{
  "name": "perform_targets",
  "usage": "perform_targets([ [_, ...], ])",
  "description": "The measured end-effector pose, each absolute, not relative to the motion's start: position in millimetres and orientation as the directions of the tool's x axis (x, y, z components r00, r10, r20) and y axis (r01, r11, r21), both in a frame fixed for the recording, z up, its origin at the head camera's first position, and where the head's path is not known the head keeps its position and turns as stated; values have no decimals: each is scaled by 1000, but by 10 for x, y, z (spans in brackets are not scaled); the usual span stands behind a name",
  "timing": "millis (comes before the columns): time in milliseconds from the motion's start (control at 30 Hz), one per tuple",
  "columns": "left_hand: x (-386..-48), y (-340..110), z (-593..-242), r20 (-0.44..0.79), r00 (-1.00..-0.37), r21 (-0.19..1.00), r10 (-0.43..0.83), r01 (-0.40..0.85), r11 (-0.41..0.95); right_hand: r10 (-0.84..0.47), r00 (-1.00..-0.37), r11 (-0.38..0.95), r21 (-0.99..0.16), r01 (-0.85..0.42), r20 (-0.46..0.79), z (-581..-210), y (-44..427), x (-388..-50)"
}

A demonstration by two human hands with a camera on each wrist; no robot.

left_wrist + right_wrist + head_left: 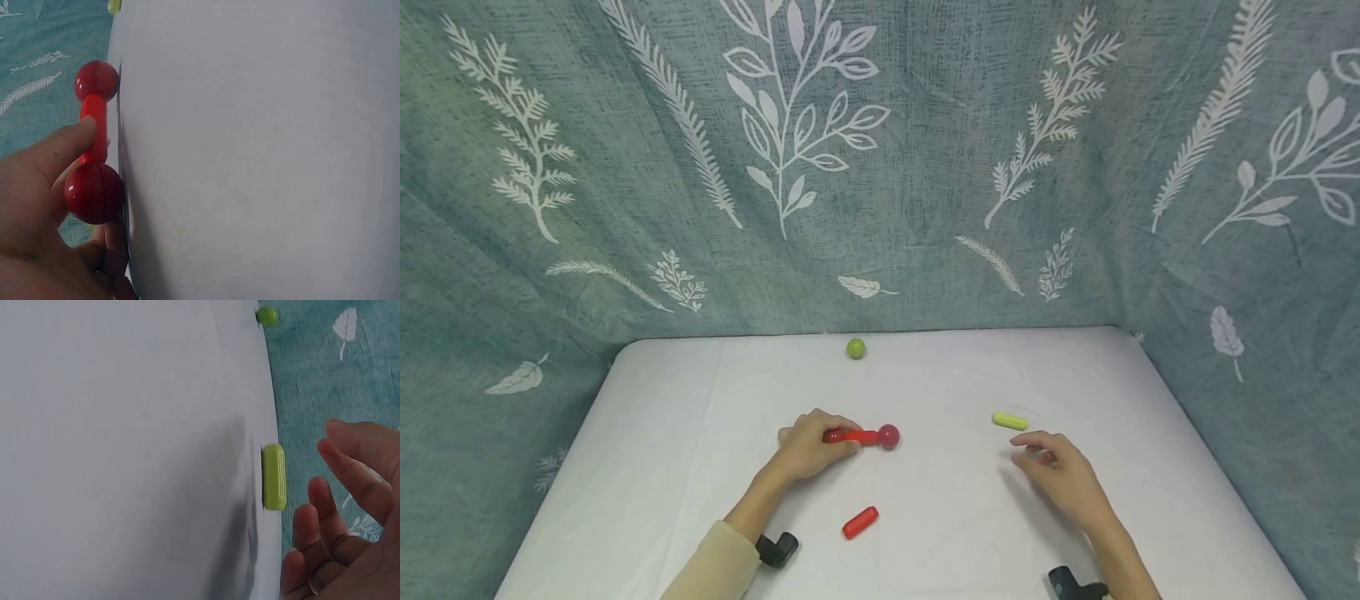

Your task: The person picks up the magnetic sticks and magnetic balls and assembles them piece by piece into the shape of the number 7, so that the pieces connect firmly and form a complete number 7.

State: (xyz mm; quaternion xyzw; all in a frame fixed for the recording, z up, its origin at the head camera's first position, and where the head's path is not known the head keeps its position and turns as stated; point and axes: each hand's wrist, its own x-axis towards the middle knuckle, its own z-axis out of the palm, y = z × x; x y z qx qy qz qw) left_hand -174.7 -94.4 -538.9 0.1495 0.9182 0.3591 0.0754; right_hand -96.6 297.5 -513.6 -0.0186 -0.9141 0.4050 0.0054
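Note:
Near the table's middle my left hand [811,446] holds a red dumbbell-like piece [95,147], a straight bar with a dark red ball at each end. The thumb lies along the bar in the left wrist view. My right hand [1066,479] hovers over the right side, its fingers loosely bent. Just beyond its fingertips lies a yellow-green stick [1010,421], apart from the hand. A reddish patch shows between the right fingers in the head view; I cannot tell what it is. A separate red stick [861,522] lies nearer the front.
A green ball [856,348] sits by the far edge of the white-covered table [737,375]. Behind and at both sides hangs a teal leaf-print cloth [925,167]. A bit of green [92,226] peeks out behind the left hand in the left wrist view.

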Motion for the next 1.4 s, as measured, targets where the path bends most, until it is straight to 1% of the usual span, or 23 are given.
perform_targets([
  [367, -1737, -938, -5359, -44, -946, 683, 320, 205, 701, 100, -995, 708, -702, 77, -8, -5136, 3107, -1113],
  [733, -1746, -932, -5365, -49, -949, 681, 310, 196, 706, 137, -990, 694, -715, 88, 12, -5165, 3071, -1273],
  [1100, -1746, -936, -5362, -45, -949, 683, 312, 198, 703, 81, -994, 717, -697, 8, 72, -5231, 3035, -1440],
  [1400, -1749, -935, -5381, -29, -947, 684, 319, 214, 697, 51, -996, 724, -689, -11, 69, -5255, 2997, -1537],
])
